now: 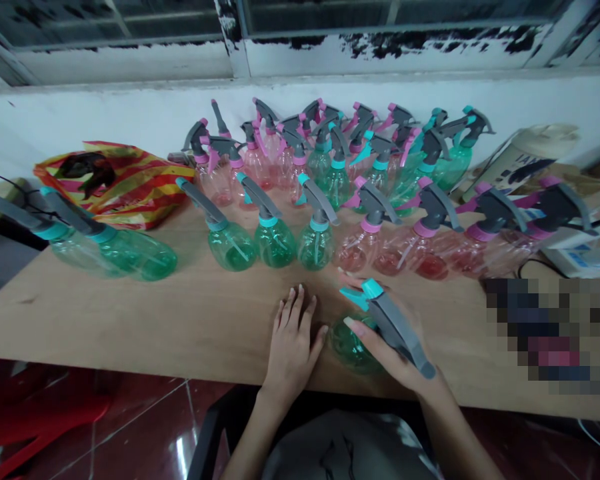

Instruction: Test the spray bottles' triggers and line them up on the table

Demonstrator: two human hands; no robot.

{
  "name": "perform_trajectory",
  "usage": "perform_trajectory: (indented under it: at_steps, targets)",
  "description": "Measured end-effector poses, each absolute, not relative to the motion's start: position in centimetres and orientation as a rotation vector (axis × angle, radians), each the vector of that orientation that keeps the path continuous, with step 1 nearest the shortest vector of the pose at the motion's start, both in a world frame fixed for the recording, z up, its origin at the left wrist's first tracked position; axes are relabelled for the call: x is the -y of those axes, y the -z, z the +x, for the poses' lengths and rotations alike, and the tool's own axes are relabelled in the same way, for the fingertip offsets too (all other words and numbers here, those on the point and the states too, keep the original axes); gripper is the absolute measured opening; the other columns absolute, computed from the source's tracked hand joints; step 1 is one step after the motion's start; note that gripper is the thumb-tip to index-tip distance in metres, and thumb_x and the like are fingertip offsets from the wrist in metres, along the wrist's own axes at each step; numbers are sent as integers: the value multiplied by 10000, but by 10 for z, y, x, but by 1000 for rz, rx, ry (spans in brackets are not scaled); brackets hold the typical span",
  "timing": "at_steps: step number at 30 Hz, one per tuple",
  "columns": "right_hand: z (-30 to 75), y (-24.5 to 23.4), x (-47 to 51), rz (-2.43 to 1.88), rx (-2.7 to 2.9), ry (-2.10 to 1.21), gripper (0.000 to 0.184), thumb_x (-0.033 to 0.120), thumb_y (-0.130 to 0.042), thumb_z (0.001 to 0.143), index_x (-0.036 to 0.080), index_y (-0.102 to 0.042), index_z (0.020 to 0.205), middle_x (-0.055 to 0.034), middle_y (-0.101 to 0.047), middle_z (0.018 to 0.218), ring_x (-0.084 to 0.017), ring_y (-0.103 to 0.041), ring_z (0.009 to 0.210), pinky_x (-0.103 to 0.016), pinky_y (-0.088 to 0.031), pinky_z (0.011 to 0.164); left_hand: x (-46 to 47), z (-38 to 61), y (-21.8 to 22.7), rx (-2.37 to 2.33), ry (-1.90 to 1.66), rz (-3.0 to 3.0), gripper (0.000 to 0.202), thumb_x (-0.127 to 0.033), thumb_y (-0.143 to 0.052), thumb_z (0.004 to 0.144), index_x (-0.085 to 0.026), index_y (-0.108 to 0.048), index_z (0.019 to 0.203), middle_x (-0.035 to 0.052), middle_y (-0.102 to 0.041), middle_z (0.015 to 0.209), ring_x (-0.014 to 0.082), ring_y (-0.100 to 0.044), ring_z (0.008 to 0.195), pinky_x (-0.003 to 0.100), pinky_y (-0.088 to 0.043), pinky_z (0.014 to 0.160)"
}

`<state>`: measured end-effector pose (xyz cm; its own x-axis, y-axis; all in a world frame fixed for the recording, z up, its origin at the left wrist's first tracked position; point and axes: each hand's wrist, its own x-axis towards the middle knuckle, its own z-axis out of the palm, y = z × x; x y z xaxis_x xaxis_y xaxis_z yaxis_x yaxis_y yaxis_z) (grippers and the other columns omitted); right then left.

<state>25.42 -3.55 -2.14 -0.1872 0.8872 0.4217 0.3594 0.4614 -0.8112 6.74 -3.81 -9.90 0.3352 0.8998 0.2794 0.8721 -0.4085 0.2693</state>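
Note:
My right hand (387, 353) is wrapped round a green spray bottle (353, 343) near the table's front edge. The bottle has a grey spray head (395, 327) with a turquoise nozzle and trigger, and it stands on the table. Flat on the wood to its left lies my left hand (293, 340), fingers stretched out, holding nothing. Just beyond my hands runs a row of spray bottles: green ones such as this green bottle (275, 243) on the left, and pink ones such as this pink bottle (357, 247) on the right.
Behind stand several more pink and green spray bottles (337, 183) against the wall. Two green bottles (145, 255) lean at the left, before a striped plastic bag (145, 180). A pale container (525, 157) is at the back right. A red chair (45, 413) stands left of the table (180, 327).

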Motion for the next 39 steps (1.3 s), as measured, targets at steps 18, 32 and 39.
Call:
perform_trajectory:
  at_steps: [18, 32, 39]
  targets:
    - [254, 23, 37, -1053, 1744, -733, 519, 206, -595, 885, 322, -480, 1378, -81, -576, 1370, -280, -593, 1214, -489, -510, 1017, 38, 68, 98, -1680, -582, 2505, 492, -329, -454, 974, -109, -418, 1413, 189, -369, 1531, 307, -289, 1443, 531, -327, 1128]
    - [252, 14, 32, -1048, 1795, -578, 322, 232, -596, 888, 275, -582, 1206, -52, -694, 1149, -240, -657, 1101, -390, -564, 916, 43, 62, 85, -1455, -766, 2287, 358, -278, -461, 978, -211, -509, 1327, 113, -518, 1434, 251, -448, 1354, 506, -361, 1120]
    - [250, 15, 29, -1061, 1743, -559, 40, 264, -597, 891, 254, -633, 904, -33, -723, 896, -231, -715, 914, -361, -597, 756, 57, 66, 72, -1333, -1040, 1901, 254, -281, -466, 978, -253, -587, 1200, 71, -659, 1184, 218, -618, 1121, 409, -503, 976]
